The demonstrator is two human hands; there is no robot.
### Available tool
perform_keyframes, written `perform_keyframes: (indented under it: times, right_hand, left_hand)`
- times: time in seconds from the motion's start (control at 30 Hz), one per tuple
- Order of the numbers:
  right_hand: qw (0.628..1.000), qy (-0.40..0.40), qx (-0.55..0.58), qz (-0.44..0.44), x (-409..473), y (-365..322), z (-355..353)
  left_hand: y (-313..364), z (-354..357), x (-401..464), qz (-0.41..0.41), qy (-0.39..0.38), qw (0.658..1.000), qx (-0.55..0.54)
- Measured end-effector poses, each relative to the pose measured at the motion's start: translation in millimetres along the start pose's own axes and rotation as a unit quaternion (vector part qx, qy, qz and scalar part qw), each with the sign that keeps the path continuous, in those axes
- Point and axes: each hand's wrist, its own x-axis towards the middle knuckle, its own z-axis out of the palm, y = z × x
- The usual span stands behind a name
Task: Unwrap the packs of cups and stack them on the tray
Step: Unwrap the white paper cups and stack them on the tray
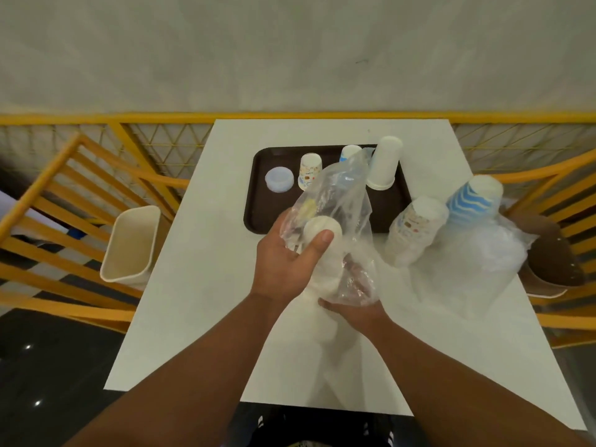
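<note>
Above the near half of the white table (pixel 200 285), short of the brown tray (pixel 258 201), white cup stack (pixel 322 275) in clear wrap (pixel 338 195), long axis near-to-far, closed end away, left hand (pixel 283 262) curled round it, right hand (pixel 354 309) cupped beneath, gripping.

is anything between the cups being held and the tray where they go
Yes: the clear plastic wrapper still covers the white cup stack held by the left hand and right hand, rising between it and the tray.

clear glossy plastic wrap (pixel 335 195), matt white table (pixel 206 285)
</note>
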Motion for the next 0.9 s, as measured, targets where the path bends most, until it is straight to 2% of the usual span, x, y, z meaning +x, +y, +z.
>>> perform_keyframes:
  times: [0.03, 0.17, 0.23, 0.4, 0.5, 0.57, 0.63, 0.7, 0.73, 0.83, 0.9]
  right_hand:
    - [0.999, 0.022, 0.018, 0.016, 0.8, 2.0, -4.0]
    - [0.994, 0.087, -0.07, -0.019, -3.2, -11.0, -21.6]
    - [0.99, 0.13, -0.033, -0.045, -5.8, -24.5, -28.6]
    - [0.973, 0.144, 0.127, -0.127, -2.4, -73.4, -34.6]
    - [0.95, 0.167, 0.185, -0.189, -5.8, -122.6, -40.6]
    - [0.945, 0.157, 0.164, -0.233, -2.7, -160.0, -48.7]
    - [0.951, 0.09, 0.136, -0.263, 0.9, -203.1, -53.8]
    - [0.953, 0.029, 0.099, -0.286, 4.6, -239.1, -55.2]
    - [0.953, 0.024, 0.072, -0.294, 5.7, -253.1, -54.9]
    - [0.94, 0.107, -0.004, -0.323, 10.6, -279.2, -56.7]
    - [0.925, 0.158, -0.05, -0.341, 16.1, -287.2, -66.3]
  left_hand:
    - [1.8, 0.0, 1.5, 0.01, 0.0, 1.0, 0.0]
    - [11.4, 0.7, 8.1, 0.046, 0.015, 0.999, 0.012]
    - [18.9, 3.5, 11.8, 0.054, 0.025, 0.998, 0.007]
    - [40.8, 10.6, 22.3, 0.064, 0.02, 0.998, -0.011]
    - [55.5, 12.9, 27.6, 0.085, 0.022, 0.996, -0.015]
    - [65.8, 13.9, 31.9, 0.107, 0.023, 0.994, -0.011]
    - [80.1, 15.6, 38.4, 0.129, 0.013, 0.992, 0.002]
    - [96.0, 18.9, 47.7, 0.136, -0.044, 0.989, 0.032]
    - [101.7, 20.1, 54.7, 0.131, -0.085, 0.986, 0.065]
    - [109.9, 16.5, 71.4, 0.118, -0.172, 0.969, 0.13]
    - [114.9, 5.7, 80.7, 0.14, -0.119, 0.98, 0.077]
